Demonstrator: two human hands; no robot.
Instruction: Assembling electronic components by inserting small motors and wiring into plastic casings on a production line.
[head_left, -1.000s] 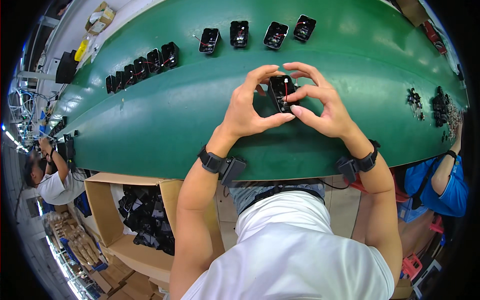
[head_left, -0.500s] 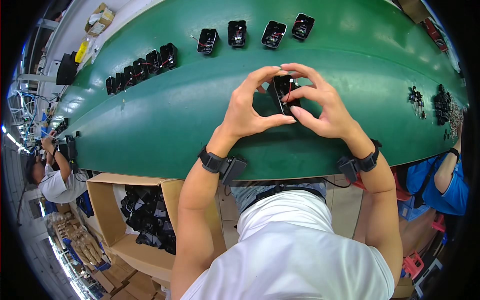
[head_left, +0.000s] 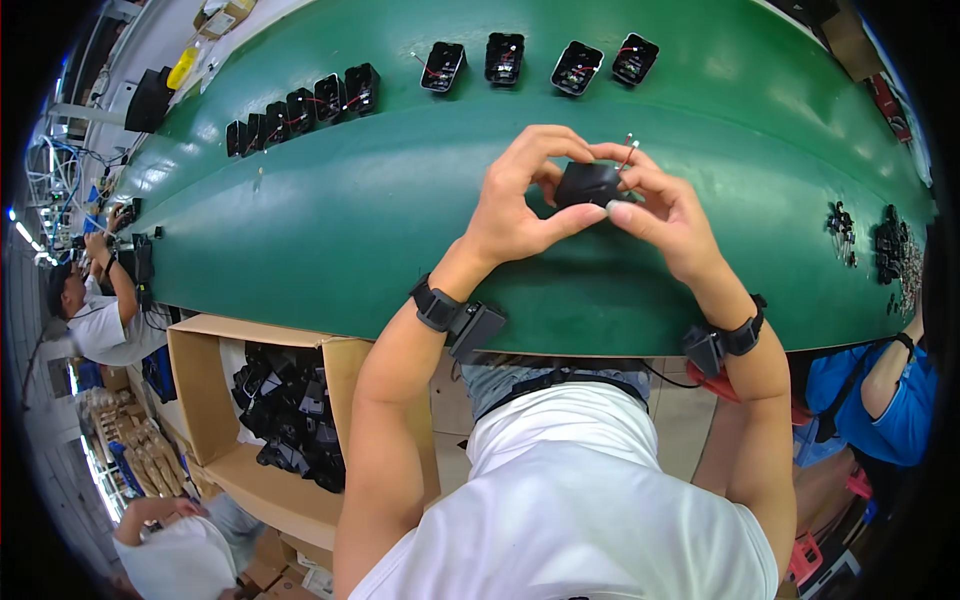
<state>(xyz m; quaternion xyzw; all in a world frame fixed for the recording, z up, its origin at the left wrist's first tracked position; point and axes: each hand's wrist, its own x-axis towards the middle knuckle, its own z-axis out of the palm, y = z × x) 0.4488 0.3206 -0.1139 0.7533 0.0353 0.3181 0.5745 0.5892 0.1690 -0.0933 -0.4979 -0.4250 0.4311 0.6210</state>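
Over the green table (head_left: 380, 240) I hold a black plastic housing (head_left: 588, 184) between both hands, its smooth outer face turned toward me. My left hand (head_left: 525, 195) curls around its left side, thumb at the lower edge and fingers over the top. Thumb and fingers of my right hand (head_left: 660, 205) close on its right side. A red wire with a white connector (head_left: 630, 148) sticks up beyond the right fingers. The inside of the housing is hidden. Farther back stand similar open black housings (head_left: 505, 60) with red wires, and more sit in a row (head_left: 300, 108) at the left.
A cardboard box (head_left: 205, 400) full of black parts stands left of me below the table edge. Small black parts (head_left: 842, 235) lie in piles at the right. Co-workers sit at the left (head_left: 105, 320) and right (head_left: 880, 400); another person (head_left: 185, 545) is at lower left.
The housing has tipped over in my hands, from showing its wired open side to showing its smooth outer face. A person has come into view at lower left.
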